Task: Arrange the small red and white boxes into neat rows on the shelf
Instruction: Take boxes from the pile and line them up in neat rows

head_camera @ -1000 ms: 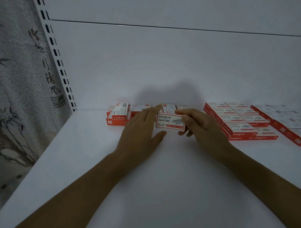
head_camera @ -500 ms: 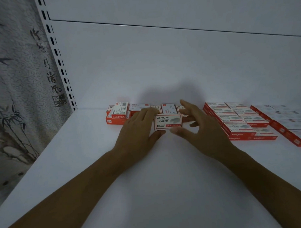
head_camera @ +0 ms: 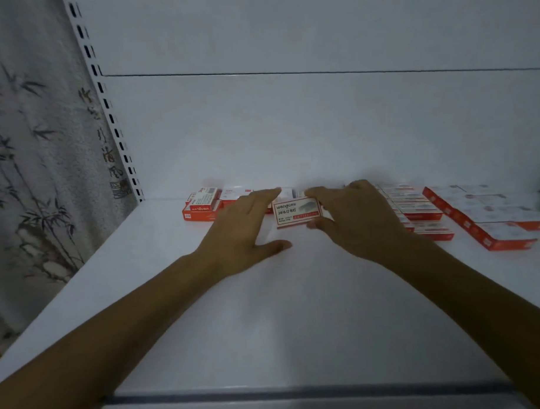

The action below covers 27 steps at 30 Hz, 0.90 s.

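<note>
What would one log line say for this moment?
right hand: pinches small red and white cardboard box | left hand: open, beside it | step: not yet placed

"wengu" and "24/6" are printed on the white face of the small box (head_camera: 297,210); at its nine o'clock, "wengu" is seen upside down on the red box (head_camera: 201,210).
</note>
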Each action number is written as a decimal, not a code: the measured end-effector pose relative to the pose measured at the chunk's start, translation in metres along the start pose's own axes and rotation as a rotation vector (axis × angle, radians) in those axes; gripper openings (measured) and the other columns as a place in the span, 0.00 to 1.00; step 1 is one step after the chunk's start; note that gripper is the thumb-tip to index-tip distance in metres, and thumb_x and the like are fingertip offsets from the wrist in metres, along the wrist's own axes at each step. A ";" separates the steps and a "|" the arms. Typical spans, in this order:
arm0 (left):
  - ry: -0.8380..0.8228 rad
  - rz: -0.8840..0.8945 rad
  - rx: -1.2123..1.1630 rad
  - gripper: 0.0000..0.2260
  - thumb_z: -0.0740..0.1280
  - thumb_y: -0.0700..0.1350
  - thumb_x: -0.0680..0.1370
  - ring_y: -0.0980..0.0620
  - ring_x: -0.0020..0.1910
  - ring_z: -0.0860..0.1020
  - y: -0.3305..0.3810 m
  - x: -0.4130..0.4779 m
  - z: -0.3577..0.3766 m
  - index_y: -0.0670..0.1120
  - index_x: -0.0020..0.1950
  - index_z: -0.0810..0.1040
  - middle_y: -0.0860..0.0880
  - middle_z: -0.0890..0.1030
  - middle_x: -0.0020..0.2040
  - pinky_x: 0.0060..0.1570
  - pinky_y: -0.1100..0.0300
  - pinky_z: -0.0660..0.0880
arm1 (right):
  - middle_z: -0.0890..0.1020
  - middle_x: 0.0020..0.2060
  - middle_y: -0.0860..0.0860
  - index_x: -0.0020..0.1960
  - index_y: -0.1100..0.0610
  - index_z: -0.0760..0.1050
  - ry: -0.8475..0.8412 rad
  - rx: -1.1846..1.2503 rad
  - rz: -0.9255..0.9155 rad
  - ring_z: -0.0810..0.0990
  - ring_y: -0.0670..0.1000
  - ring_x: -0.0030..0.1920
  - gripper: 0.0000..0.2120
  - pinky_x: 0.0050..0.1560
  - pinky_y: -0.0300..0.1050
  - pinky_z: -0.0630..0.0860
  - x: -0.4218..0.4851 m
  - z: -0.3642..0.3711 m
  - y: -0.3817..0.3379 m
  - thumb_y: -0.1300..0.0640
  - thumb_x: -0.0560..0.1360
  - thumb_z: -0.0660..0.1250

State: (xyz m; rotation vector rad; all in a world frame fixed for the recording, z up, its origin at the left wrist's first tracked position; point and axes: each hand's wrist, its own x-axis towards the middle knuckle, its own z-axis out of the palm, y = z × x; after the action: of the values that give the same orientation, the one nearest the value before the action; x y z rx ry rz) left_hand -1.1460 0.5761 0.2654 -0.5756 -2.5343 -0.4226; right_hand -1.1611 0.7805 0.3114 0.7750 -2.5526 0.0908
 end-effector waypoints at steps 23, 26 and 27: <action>-0.005 -0.188 -0.006 0.36 0.67 0.58 0.73 0.49 0.70 0.62 0.171 0.082 0.104 0.48 0.75 0.56 0.49 0.63 0.73 0.68 0.50 0.62 | 0.76 0.62 0.52 0.70 0.52 0.63 -0.028 0.074 0.168 0.74 0.54 0.60 0.25 0.66 0.53 0.62 -0.089 -0.010 0.188 0.45 0.76 0.61; 0.014 -0.236 -0.032 0.37 0.68 0.58 0.72 0.48 0.70 0.64 0.168 0.075 0.108 0.48 0.75 0.56 0.48 0.65 0.72 0.67 0.50 0.64 | 0.72 0.66 0.53 0.71 0.52 0.62 -0.050 0.021 0.133 0.71 0.55 0.64 0.24 0.68 0.53 0.59 -0.093 0.000 0.188 0.47 0.77 0.60; 0.022 -0.243 -0.026 0.36 0.68 0.57 0.72 0.48 0.69 0.64 0.167 0.075 0.108 0.48 0.75 0.57 0.48 0.66 0.72 0.67 0.49 0.64 | 0.72 0.66 0.52 0.71 0.52 0.61 -0.065 0.013 0.132 0.70 0.54 0.65 0.24 0.68 0.53 0.58 -0.094 0.002 0.188 0.47 0.77 0.59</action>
State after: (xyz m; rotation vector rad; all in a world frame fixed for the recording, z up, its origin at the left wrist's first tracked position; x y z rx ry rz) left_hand -1.1696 0.7862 0.2472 -0.2703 -2.5901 -0.5456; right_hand -1.1945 0.9856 0.2806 0.6226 -2.6663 0.1267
